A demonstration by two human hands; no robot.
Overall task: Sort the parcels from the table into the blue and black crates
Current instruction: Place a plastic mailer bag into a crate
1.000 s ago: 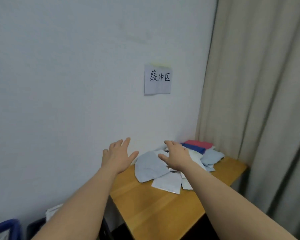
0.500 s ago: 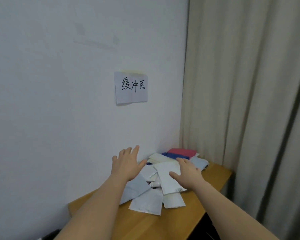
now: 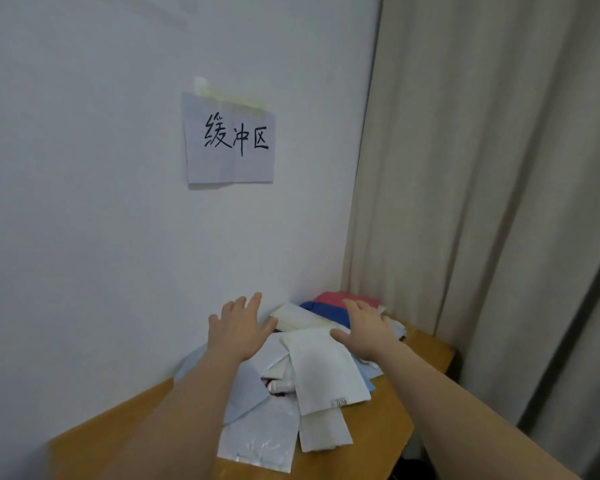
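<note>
A heap of flat parcels lies on the wooden table [image 3: 388, 420] in the corner: a white parcel [image 3: 323, 368] on top, a pale blue one [image 3: 243, 396] at the left, a glossy white one [image 3: 260, 438] in front, and a dark blue parcel [image 3: 326, 311] and a pink parcel [image 3: 336, 297] at the back. My left hand [image 3: 238, 329] hovers with spread fingers over the left of the heap, holding nothing. My right hand [image 3: 368, 329] reaches flat over the back of the heap, by the dark blue parcel. No crate is in view.
A white wall with a taped paper sign [image 3: 229, 140] stands right behind the table. A beige curtain [image 3: 482, 202] hangs along the table's right side. The table's near edge runs across the bottom of the view.
The view has swung right and closer; the crates at lower left have left the frame. Both hands have moved forward over the heap, the right one from the white parcel toward the back.
</note>
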